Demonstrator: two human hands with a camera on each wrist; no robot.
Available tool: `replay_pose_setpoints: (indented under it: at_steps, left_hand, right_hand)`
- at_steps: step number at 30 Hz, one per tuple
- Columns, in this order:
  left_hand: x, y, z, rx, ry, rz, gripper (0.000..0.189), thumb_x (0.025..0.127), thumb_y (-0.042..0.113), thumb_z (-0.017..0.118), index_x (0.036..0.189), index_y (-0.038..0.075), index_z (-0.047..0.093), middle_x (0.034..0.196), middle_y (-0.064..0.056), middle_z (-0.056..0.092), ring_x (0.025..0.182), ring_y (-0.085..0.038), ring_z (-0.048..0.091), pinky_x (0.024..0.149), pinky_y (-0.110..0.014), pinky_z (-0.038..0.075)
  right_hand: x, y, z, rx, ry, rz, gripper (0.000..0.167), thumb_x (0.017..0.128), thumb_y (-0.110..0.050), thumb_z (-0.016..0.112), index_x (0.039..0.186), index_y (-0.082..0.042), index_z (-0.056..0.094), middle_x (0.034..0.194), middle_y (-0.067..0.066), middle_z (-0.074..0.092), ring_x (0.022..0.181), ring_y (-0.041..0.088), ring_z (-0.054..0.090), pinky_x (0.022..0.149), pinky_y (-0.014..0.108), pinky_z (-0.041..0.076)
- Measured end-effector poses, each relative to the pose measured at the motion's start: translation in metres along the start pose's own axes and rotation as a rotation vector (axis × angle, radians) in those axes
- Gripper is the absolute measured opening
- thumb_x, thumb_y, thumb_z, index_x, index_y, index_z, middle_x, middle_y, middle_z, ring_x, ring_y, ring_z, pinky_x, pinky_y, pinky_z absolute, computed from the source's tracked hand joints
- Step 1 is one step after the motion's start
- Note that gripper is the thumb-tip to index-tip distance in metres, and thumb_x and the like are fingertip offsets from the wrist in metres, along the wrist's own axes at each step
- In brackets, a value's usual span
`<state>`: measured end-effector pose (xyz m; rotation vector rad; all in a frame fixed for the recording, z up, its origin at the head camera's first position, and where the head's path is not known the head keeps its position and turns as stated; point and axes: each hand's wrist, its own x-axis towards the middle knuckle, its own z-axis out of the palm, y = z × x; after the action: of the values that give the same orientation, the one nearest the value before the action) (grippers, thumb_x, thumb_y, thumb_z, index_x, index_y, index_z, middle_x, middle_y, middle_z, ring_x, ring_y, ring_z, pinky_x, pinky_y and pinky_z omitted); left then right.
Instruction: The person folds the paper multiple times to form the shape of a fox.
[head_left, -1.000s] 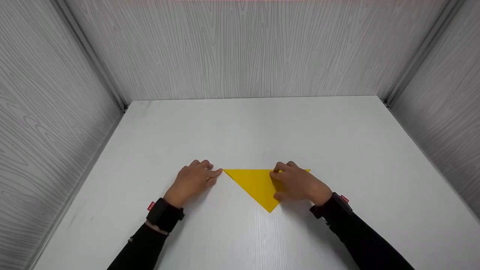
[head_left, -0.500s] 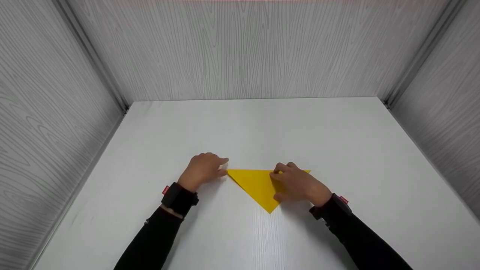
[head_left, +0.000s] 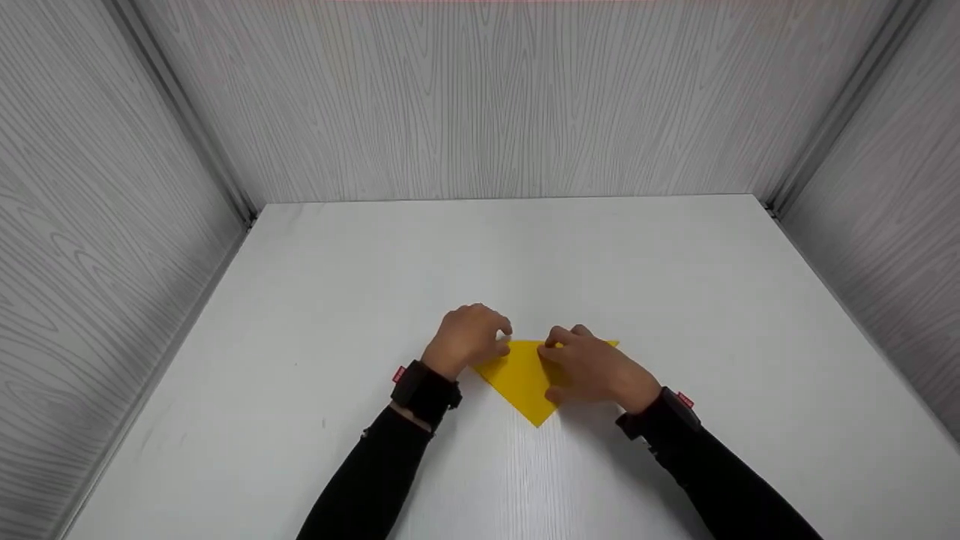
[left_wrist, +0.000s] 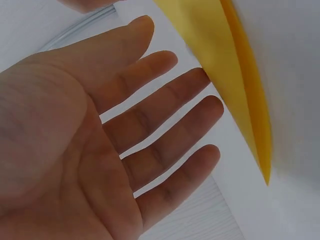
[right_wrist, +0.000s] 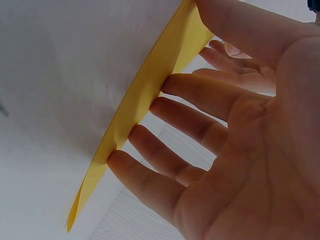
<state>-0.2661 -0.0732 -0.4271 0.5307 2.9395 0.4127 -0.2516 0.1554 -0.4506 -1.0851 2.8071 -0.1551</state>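
A yellow sheet of paper [head_left: 527,386], folded into a triangle, lies on the white table with one point toward me. Its left corner is hidden in the head view by my left hand [head_left: 469,337], whose fingertips are at the long far edge. In the left wrist view that hand's fingers are spread and nearly straight, one fingertip meeting the paper [left_wrist: 220,55], whose layers part slightly at the tip. My right hand [head_left: 600,369] rests on the paper's right half; in the right wrist view its extended fingertips press along the paper [right_wrist: 142,87].
Around the paper stretches the white tabletop [head_left: 375,262]. Grey wood-grain panels stand at the back [head_left: 480,97], at the left [head_left: 97,247] and at the right [head_left: 885,195].
My left hand has moved right along the paper's far edge, from beside the left corner to over the paper's left part. The right hand has stayed nearly still.
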Motion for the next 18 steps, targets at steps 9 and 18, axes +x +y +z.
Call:
replay_pose_setpoints:
  at_steps: [9,18]
  left_hand:
    - [0.010,0.005,0.010,0.081,0.055,0.007,0.021,0.100,0.023,0.076,0.113,0.009,0.082,0.108,-0.009,0.074,0.093,-0.025,0.064,0.090,-0.038,0.057]
    - [0.014,0.007,0.009,0.043,0.088,0.041,0.013,0.102,0.017,0.072,0.104,0.008,0.081,0.098,-0.009,0.073,0.084,-0.023,0.060,0.084,-0.037,0.057]
  right_hand:
    - [0.001,0.000,0.000,0.004,-0.019,0.005,0.052,0.096,-0.036,0.078,0.136,-0.006,0.067,0.133,0.013,0.059,0.116,0.040,0.054,0.095,0.046,0.056]
    - [0.000,-0.003,-0.003,0.002,-0.012,0.002,0.049,0.095,-0.035,0.079,0.132,-0.006,0.067,0.130,0.014,0.060,0.111,0.037,0.055,0.091,0.044,0.057]
